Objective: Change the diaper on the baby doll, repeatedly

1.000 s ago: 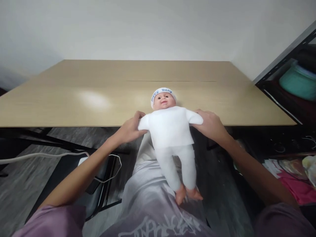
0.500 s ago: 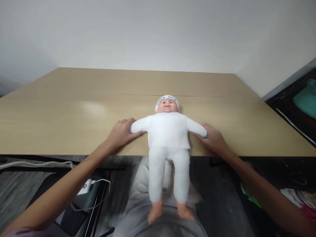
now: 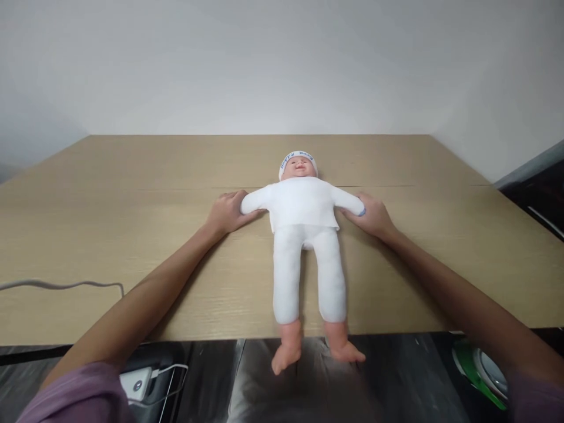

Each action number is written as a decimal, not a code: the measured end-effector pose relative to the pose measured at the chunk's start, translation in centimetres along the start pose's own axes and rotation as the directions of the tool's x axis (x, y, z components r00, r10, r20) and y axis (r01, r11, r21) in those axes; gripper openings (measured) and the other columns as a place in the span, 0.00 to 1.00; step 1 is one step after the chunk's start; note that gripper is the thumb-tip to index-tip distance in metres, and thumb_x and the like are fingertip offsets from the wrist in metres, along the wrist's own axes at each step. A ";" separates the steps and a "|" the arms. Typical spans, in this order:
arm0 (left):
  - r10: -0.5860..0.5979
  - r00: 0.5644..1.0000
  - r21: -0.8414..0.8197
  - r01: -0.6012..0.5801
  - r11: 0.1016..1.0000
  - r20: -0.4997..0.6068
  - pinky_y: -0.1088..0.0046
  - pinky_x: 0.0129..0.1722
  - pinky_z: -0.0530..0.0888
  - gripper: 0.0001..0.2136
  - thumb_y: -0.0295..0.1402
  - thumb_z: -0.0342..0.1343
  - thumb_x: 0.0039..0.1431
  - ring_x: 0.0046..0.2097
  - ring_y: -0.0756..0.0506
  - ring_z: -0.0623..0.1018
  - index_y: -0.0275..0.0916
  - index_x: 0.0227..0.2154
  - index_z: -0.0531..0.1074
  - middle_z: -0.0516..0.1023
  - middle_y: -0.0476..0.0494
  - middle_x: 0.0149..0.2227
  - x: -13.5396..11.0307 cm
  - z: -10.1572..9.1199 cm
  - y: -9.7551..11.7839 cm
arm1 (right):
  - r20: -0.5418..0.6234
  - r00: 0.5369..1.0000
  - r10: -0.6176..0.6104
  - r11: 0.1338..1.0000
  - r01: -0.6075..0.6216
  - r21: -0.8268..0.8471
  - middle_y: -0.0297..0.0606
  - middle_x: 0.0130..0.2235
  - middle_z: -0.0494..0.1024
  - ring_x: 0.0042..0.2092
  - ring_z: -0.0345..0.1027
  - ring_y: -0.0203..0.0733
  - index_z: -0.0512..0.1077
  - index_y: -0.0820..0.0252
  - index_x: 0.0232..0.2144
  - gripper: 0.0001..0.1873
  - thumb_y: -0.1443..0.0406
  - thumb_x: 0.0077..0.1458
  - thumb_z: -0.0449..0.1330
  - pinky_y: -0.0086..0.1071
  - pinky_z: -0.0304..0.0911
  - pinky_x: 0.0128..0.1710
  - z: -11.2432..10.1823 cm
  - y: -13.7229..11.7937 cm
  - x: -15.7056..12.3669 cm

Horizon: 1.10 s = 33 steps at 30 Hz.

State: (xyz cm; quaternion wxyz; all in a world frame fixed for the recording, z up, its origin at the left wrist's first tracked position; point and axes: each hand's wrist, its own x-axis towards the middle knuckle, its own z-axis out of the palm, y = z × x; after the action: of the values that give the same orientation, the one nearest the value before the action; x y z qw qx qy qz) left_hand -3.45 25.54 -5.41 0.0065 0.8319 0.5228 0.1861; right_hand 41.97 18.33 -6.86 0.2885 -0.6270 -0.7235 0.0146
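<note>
A baby doll (image 3: 304, 202) in a white top and white trousers lies on its back on the wooden table (image 3: 132, 229). Its head, with a white lettered cap (image 3: 297, 156), points away from me, and its bare feet (image 3: 288, 349) stick out past the near table edge. My left hand (image 3: 229, 211) is closed around the end of the doll's sleeve on the left. Around the opposite sleeve, which has a blue cuff, my right hand (image 3: 370, 215) is closed as well. Parts of the fingers are hidden under the doll's arms.
A white cable (image 3: 61, 286) runs at the left. Below the table edge lies a white plugged-in device (image 3: 136, 383). A green-rimmed object (image 3: 480, 373) sits low at the right, and a dark object (image 3: 541, 188) stands beyond the right table edge. Behind the table rises a pale wall (image 3: 264, 70).
Both hands have moved the doll farther onto the table, away from me. Its legs, which hung past the edge, now rest on the tabletop. The camera view has shifted too.
</note>
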 end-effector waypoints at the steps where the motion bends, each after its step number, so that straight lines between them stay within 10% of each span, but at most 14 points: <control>1: 0.004 1.000 0.009 -0.004 1.000 -0.012 0.55 0.50 0.74 0.39 0.74 0.49 0.63 0.47 0.29 0.83 0.39 0.49 0.76 0.85 0.30 0.45 1.0 0.3 -0.4 | -0.013 1.000 -0.011 1.000 0.011 0.005 0.47 0.43 0.86 0.42 0.78 0.57 0.77 0.55 0.42 0.23 0.43 0.62 0.63 0.42 0.66 0.40 0.4 0.3 0.9; 11: -0.012 0.991 0.098 0.025 0.995 -0.130 0.51 0.61 0.66 0.39 0.73 0.51 0.66 0.51 0.30 0.80 0.38 0.50 0.76 0.84 0.30 0.48 10.3 3.8 -3.8 | -0.070 0.996 -0.047 0.999 0.046 -0.026 0.52 0.46 0.85 0.45 0.77 0.60 0.78 0.58 0.48 0.32 0.37 0.65 0.62 0.46 0.69 0.44 3.4 4.0 9.9; 22: -0.115 0.976 0.006 0.118 0.993 -0.185 0.45 0.68 0.60 0.40 0.63 0.59 0.67 0.70 0.22 0.65 0.38 0.70 0.67 0.69 0.22 0.71 7.8 3.6 -3.0 | -0.132 0.991 -0.038 0.990 0.019 -0.137 0.65 0.70 0.71 0.68 0.64 0.73 0.64 0.65 0.73 0.46 0.41 0.67 0.61 0.65 0.61 0.67 4.0 3.6 8.2; 27: -0.172 0.949 -0.133 0.142 0.981 -0.262 0.42 0.71 0.62 0.36 0.53 0.58 0.70 0.72 0.24 0.65 0.35 0.71 0.64 0.67 0.21 0.73 1.4 0.4 3.4 | -0.200 0.977 -0.071 0.997 0.069 -0.016 0.59 0.75 0.67 0.74 0.60 0.69 0.57 0.58 0.77 0.42 0.50 0.69 0.60 0.67 0.59 0.72 0.1 -4.6 0.4; 33: -0.069 0.995 -0.412 0.032 0.910 -0.075 0.34 0.53 0.76 0.22 0.54 0.50 0.72 0.53 0.29 0.82 0.54 0.60 0.76 0.83 0.38 0.50 -20.0 -3.2 17.0 | -0.397 0.860 -0.320 0.888 0.419 0.192 0.43 0.48 0.86 0.47 0.82 0.58 0.72 0.39 0.65 0.23 0.60 0.70 0.59 0.57 0.80 0.47 -5.6 -12.0 -21.5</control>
State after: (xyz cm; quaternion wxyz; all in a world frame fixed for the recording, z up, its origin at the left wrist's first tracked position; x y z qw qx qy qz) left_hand 2.62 -0.21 -4.99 0.1629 0.7892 0.4931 0.3279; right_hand 34.65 -5.81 -6.19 0.4946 -0.4216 -0.7580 -0.0555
